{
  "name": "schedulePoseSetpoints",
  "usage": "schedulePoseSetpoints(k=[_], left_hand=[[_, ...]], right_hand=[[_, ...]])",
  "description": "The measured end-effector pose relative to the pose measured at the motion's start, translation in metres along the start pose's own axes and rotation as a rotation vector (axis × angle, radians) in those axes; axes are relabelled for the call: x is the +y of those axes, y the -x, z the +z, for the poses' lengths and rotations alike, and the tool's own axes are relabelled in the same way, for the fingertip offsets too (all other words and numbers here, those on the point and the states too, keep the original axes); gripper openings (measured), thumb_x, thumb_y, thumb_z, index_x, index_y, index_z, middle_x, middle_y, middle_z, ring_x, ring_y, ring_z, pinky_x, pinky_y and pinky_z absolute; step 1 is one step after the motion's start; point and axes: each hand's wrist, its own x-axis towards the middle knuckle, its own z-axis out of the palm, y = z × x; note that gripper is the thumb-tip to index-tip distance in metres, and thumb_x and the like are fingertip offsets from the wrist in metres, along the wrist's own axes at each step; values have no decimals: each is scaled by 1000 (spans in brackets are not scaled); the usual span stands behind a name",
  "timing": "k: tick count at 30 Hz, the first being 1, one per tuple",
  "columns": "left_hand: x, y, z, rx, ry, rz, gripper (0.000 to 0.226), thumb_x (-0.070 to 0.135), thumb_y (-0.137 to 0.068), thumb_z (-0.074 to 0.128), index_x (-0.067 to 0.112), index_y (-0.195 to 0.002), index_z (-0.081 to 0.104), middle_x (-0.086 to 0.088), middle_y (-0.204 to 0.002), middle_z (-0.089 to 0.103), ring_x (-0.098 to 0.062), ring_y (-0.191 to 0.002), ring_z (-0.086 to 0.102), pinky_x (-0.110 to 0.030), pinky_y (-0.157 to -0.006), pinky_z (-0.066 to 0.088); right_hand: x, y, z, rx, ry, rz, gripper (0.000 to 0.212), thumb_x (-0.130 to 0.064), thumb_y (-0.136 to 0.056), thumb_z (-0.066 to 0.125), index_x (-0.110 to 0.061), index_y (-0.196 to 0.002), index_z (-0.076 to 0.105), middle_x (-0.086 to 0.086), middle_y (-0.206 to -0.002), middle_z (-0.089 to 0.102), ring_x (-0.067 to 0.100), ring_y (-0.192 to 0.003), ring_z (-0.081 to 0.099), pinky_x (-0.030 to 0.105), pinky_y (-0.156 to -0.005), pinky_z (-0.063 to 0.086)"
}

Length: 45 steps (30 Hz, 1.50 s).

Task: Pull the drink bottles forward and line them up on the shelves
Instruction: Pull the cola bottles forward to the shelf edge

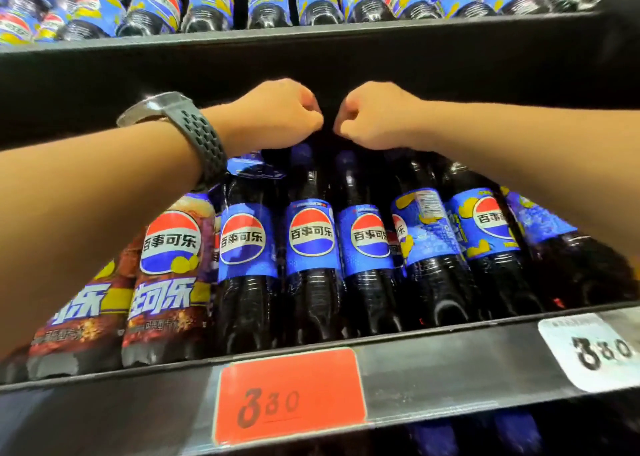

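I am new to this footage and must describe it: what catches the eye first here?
Two bare arms reach in; the left grip and right grip, both curled, almost meet above the blue bottles on the middle shelf. Below, a red tag sits on its edge. A dark watch wraps the left wrist.

Blue-label cola bottles, middle shelf front row: six across
Brown-label bottles: two clear
Price tags: two, red and white
Wristwatch: one
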Motion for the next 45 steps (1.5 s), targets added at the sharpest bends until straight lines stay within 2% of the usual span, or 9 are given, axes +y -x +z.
schedulePoseSetpoints(k=[4,7,13,18,23,27,35,39,45], left_hand=[[28,-15,13,-101,-152,-3,42,48,-88,49,12,-98,69,-7,-93,67,-26,-89,58,-27,-73,38],[42,-23,25,-208,-207,-66,51,57,-86,50,9,-70,60,-5,-71,58,-24,-68,54,-29,-66,37],[55,-26,40,-298,-135,-169,44,51,-80,64,12,-61,60,2,-42,56,-15,-42,54,-23,-43,36],[55,-30,45,-302,-54,-242,33,37,-81,69,12,-63,56,-3,-58,58,-18,-53,56,-27,-48,37],[55,-28,39,-274,-13,-264,29,40,-84,66,11,-85,62,-6,-80,63,-21,-71,59,-28,-59,42],[54,-25,34,-290,16,-250,33,42,-88,62,10,-79,63,-5,-73,63,-21,-62,57,-27,-54,40],[55,-23,33,-229,-6,-218,34,44,-90,58,11,-91,63,-8,-86,62,-26,-83,58,-30,-66,39],[50,-21,31,-230,50,-226,34,46,-90,57,13,-89,62,-3,-79,61,-22,-81,58,-33,-70,38],[50,-22,32,-246,70,-241,33,46,-89,57,14,-87,63,-5,-83,64,-21,-79,60,-33,-67,43]], right_hand=[[25,8,-8,-39,216,62,31,-26,-84,55,-13,-108,69,10,-109,68,29,-103,61,26,-80,47],[36,12,-10,-145,290,104,37,-34,-85,56,-11,-113,67,12,-112,66,32,-103,60,31,-83,50],[43,14,-12,-172,250,100,37,-43,-88,55,-17,-108,70,6,-105,69,26,-93,66,27,-77,51],[48,11,-12,-174,127,132,33,-42,-85,62,-18,-106,71,5,-95,70,22,-71,65,23,-61,47],[56,11,-12,-214,-100,173,26,-24,-88,63,-15,-111,69,9,-107,67,19,-76,60,24,-59,51],[60,10,-12,-244,-148,189,23,-20,-90,59,-18,-111,67,2,-96,63,12,-69,55,20,-50,43],[64,7,-8,-264,-265,224,17,-17,-92,56,-18,-105,67,-2,-80,60,11,-62,52,17,-41,40],[65,5,-4,-268,-389,269,24,-17,-90,54,-15,-112,64,5,-100,66,18,-86,62,27,-65,50],[63,4,0,-221,-341,259,25,-19,-84,67,-15,-108,67,3,-88,62,15,-70,53,26,-51,41]])
